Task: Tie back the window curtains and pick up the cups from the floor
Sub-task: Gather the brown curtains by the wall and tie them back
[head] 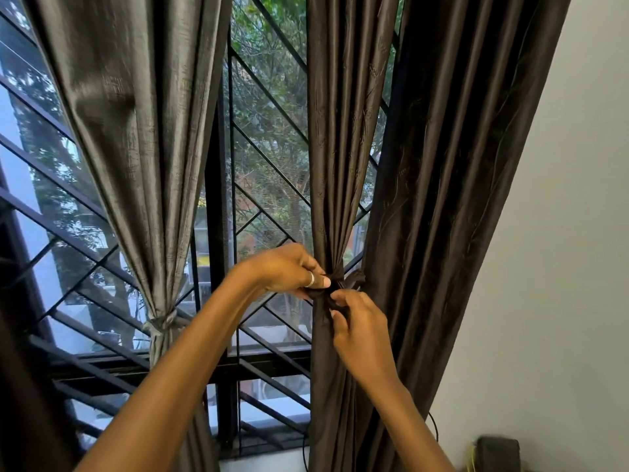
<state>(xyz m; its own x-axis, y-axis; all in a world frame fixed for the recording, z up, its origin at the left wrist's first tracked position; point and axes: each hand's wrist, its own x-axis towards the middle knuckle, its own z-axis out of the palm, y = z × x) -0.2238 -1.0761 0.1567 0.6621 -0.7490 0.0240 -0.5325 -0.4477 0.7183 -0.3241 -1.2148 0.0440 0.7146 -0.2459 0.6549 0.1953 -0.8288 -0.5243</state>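
A dark brown curtain (335, 158) hangs in the middle of the window, gathered tight at a brown tie-back (337, 288). My left hand (289, 269) pinches the tie-back from the left, a ring on one finger. My right hand (360, 327) grips the tie-back's knot from just below. A grey curtain (136, 131) on the left is gathered by its own tie-back (162, 321). A wider brown curtain (452, 199) hangs loose on the right. No cups are in view.
A black window grille (258, 212) with diagonal bars stands behind the curtains, trees outside. A white wall (561, 267) fills the right. A dark object (498, 453) sits at the bottom right, and a black cable (435, 424) hangs beside the curtain.
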